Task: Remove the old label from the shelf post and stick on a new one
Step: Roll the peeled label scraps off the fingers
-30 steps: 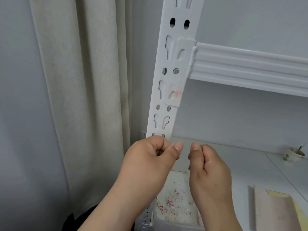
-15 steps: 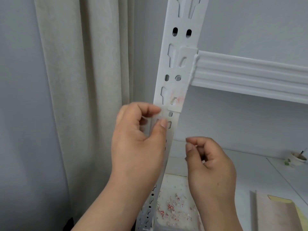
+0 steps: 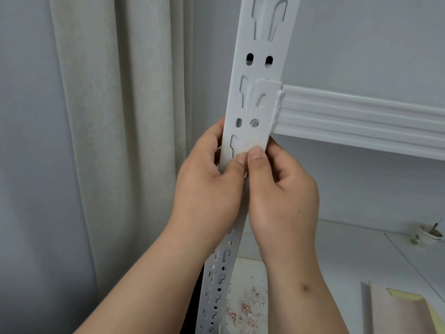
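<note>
Both hands now up at the shelf post, having risen from below; left hand and right hand wrap it, thumbs pressing a barely visible label onto the reddish residue patch; application appears underway.

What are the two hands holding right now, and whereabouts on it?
Both hands grip the shelf post just below the shelf beam. The left hand wraps its left edge, the right hand its right edge, thumbs pressing its front face.
</note>
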A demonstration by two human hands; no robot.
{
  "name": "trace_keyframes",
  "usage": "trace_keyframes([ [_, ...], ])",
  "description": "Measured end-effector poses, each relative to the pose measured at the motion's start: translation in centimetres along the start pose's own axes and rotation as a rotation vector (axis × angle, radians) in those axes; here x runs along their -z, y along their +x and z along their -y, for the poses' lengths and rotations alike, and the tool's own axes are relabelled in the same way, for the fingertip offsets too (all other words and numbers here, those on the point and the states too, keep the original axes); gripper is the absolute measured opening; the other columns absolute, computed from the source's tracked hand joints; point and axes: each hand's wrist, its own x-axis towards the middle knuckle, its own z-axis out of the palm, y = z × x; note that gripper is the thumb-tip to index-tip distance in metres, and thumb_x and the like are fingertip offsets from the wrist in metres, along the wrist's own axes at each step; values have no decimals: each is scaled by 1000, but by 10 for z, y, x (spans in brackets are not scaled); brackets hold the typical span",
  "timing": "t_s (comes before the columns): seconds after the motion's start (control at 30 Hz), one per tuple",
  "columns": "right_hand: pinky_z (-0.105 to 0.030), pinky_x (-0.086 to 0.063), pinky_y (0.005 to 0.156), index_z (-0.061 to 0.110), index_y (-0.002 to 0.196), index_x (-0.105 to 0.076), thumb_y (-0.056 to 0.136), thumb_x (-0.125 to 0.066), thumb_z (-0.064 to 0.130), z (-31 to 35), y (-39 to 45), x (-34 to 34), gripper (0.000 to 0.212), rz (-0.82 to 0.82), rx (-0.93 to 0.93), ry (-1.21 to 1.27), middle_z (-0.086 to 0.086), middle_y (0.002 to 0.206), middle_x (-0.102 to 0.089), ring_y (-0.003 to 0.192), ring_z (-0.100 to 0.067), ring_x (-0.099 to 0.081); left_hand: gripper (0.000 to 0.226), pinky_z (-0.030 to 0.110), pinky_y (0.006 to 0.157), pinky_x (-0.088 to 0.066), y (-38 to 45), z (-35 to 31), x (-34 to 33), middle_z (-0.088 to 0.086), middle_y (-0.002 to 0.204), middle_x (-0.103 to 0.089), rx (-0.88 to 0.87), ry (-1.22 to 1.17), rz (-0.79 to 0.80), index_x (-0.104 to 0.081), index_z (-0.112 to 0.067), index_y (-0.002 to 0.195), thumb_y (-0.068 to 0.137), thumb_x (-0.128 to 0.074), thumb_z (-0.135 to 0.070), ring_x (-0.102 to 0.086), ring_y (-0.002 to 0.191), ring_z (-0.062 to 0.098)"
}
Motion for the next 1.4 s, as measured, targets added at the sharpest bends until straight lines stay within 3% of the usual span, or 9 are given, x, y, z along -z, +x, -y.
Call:
trace_keyframes([
  [0.07, -7, -46, 61, 31, 108, -71, 94, -53, 29, 2, 1, 0, 23, -13, -18, 12, 17, 83, -73, 72, 8, -63, 48, 34, 96, -55, 0, 2, 1, -17, 115, -73, 9, -31, 23, -55, -37, 136, 97, -58, -8, -70, 106, 3],
  [0.13, -4, -39, 54, 30, 103, -73, 93, -53, 26, 4, 1, 0, 22, -18, -22, 5, 15, 74, -71, 62, 6, -59, 50, 38, 99, -53, 1, 4, 2, -16, 119, -72, 23, -66, 42, -54, -37, 137, 97, -57, -7, -69, 110, 7],
  [0.33, -6, -41, 58, 40, 110, -70, 91, -52, 21, 4, -4, 2, 33, 12, -28, -7, 18, 87, -73, 66, 4, -60, 55, 40, 98, -54, 3, 8, 2, -16, 123, -70, 48, -150, 43, -55, -36, 137, 84, -59, -22, -69, 111, 8],
  [0.47, -7, -35, 50, 36, 103, -73, 91, -53, 27, 4, -2, 0, 25, -24, -42, -1, 16, 64, -65, 52, 2, -53, 49, 37, 94, -56, 5, 7, -2, -15, 114, -73, 55, -166, -22, -60, -36, 128, 79, -64, -30, -70, 109, 9],
  [0.6, -8, -32, 46, 19, 88, -74, 90, -54, 32, 1, 2, -2, 23, -83, -52, -8, 19, 46, -48, 47, -2, -49, 43, 37, 93, -57, 6, 4, -5, -13, 110, -75, 63, -159, -70, -61, -34, 124, 81, -67, -34, -70, 107, 10],
  [0.7, -10, -33, 49, 19, 88, -74, 90, -54, 35, -1, 1, -3, 25, -97, -52, -19, 18, 47, -49, 49, -2, -49, 33, 35, 87, -60, 5, 0, -5, -13, 104, -77, 68, -178, -82, -64, -29, 122, 91, -70, -22, -73, 96, 7],
  [0.93, -8, -36, 49, 27, 97, -75, 92, -51, 38, 0, -1, -3, 27, -84, -28, -47, 14, 57, -58, 52, -1, -53, 27, 29, 79, -62, 5, -4, -7, -13, 97, -78, 87, -229, -86, -68, -27, 116, 91, -70, -16, -75, 87, 7],
  [1.2, -12, -39, 58, 33, 107, -72, 94, -50, 35, -4, -3, -2, 25, -51, -21, -58, 9, 80, -72, 62, 0, -54, 40, 38, 96, -55, 4, 2, -4, -10, 111, -76, 58, -236, -44, -65, -27, 126, 86, -70, -20, -71, 107, 10],
  [1.4, -11, -36, 51, 32, 109, -72, 93, -49, 39, -4, -5, -4, 28, -65, -24, -57, 8, 76, -70, 53, -5, -53, 25, 34, 82, -62, 5, -4, -9, -10, 96, -79, 68, -269, -77, -71, -25, 112, 90, -69, -12, -76, 89, 11],
])
